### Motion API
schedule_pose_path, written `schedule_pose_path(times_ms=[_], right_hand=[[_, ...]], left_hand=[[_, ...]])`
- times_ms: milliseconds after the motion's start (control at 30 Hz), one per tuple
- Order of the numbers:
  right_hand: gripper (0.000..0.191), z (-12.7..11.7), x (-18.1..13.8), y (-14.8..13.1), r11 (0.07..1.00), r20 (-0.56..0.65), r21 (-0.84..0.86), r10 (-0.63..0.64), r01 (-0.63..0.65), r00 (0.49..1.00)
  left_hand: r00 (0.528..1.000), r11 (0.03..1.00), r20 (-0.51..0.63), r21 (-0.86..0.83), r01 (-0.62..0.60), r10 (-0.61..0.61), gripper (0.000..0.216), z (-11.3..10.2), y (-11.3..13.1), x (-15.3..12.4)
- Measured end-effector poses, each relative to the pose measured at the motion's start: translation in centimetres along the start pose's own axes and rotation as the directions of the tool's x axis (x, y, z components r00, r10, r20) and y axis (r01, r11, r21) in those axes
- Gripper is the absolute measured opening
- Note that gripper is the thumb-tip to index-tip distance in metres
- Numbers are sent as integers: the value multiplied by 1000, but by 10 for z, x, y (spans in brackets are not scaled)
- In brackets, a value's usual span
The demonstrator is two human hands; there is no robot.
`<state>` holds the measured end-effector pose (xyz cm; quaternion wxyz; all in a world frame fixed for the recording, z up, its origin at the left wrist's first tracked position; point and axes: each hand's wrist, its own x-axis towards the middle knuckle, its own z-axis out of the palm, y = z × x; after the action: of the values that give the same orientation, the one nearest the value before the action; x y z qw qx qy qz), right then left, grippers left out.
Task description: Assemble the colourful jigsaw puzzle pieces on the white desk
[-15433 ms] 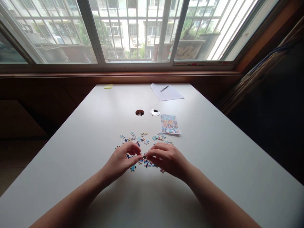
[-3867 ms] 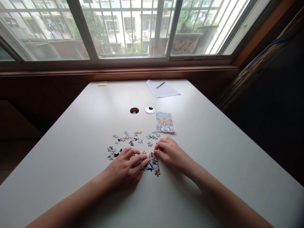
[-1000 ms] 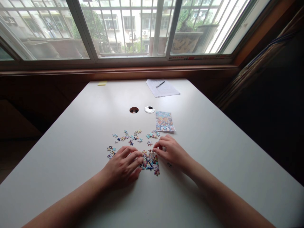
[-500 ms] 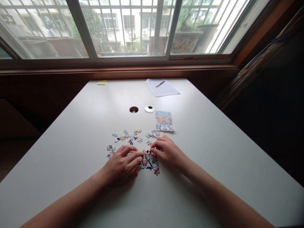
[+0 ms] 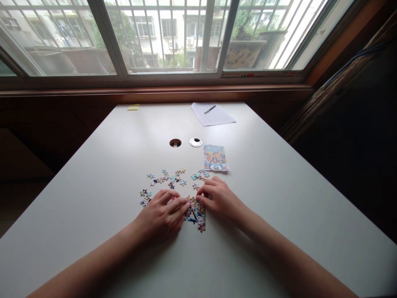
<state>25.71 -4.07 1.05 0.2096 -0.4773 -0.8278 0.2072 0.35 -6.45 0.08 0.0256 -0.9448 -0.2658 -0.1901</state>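
Note:
A small joined patch of colourful jigsaw pieces (image 5: 196, 214) lies on the white table (image 5: 279, 198) between my hands. My left hand (image 5: 163, 216) rests flat on the patch's left edge, fingers stretched out towards its top. My right hand (image 5: 218, 198) has its fingers curled and pressed together on the patch's upper right corner; whether a piece is under the fingertips is hidden. Several loose pieces (image 5: 173, 180) are scattered just beyond my hands, with a few more (image 5: 144, 197) to the left.
The printed reference picture (image 5: 215, 158) lies beyond the loose pieces. A cable hole (image 5: 175, 143) and its round cap (image 5: 195, 142) sit mid-table. A sheet of paper (image 5: 217, 118) with a pen (image 5: 210, 109) and a yellow note (image 5: 133, 108) lie at the far edge, under the window.
The joined patch has grown since the earliest frame. Over the last second my right hand slid slightly left onto the patch's top corner, and the patch shifted a little.

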Motion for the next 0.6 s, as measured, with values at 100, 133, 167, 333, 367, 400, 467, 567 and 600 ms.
schedule_pose_path(times_ms=[100, 133, 167, 333, 367, 400, 467, 567, 600], right_hand=[[9, -3, -2, 2, 999, -1, -27, -41, 41, 999], [8, -4, -2, 2, 998, -1, -34, -58, 58, 998], [7, -4, -2, 3, 996, 0, -39, -77, 76, 997], [5, -3, -2, 5, 989, 0, -44, -141, 141, 990], [6, -3, -3, 6, 988, -3, -45, -149, 149, 989], [7, -3, -3, 7, 986, -9, -46, -158, 157, 987], [8, -3, -3, 9, 982, -12, -44, -182, 182, 983], [10, -3, -2, 13, 973, -9, -41, -226, 225, 974], [11, -3, -2, 13, 971, -10, -42, -238, 237, 971]], left_hand=[[1000, 1000, 2, -2, -1, 1, 36, 0, 1, 1], [1000, 1000, 1, -2, -1, 1, 36, 0, 2, 1], [1000, 1000, 0, -2, -1, 1, 35, -1, 2, 1], [1000, 1000, 0, -4, 7, -7, 36, -3, 4, 2], [1000, 1000, -3, -1, 7, -7, 36, -3, 4, 2], [1000, 1000, -5, 4, 6, -6, 36, -3, 4, 2], [1000, 1000, -10, 18, 1, 0, 34, -3, 3, 3], [1000, 999, -14, 39, -9, 10, 33, -1, 2, 3], [1000, 999, -15, 45, -11, 12, 33, 0, 1, 2]])
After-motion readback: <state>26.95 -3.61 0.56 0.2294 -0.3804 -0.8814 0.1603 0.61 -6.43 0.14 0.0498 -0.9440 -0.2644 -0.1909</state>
